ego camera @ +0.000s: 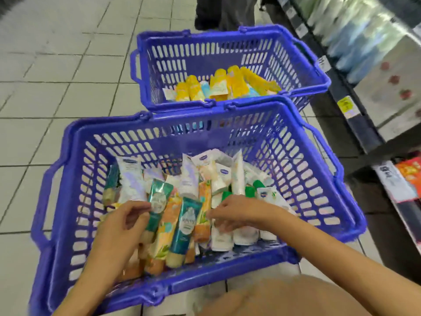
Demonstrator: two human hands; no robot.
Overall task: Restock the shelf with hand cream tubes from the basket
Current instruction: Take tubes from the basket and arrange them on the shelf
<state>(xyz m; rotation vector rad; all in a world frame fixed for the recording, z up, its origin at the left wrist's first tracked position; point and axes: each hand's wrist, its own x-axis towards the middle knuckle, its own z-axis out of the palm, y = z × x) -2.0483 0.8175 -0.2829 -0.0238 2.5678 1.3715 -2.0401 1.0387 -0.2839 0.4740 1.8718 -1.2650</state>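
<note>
A blue plastic basket (68, 179) stands on the floor right below me, holding several hand cream tubes in teal, orange and white. My left hand (120, 224) pinches a teal tube (157, 201) near its top edge. My right hand (239, 210) reaches in among the orange tubes (204, 201) and white tubes (245, 233), fingers curled down onto them; which tube it grips is hidden. The shelf (364, 87) runs along the right side.
A second blue basket (307, 65) with yellow tubes (227, 85) stands just beyond the near one. A person's dark trouser legs (223, 12) are behind it. The tiled floor (57, 76) spreads to the left. Price tags line the shelf edges on the right.
</note>
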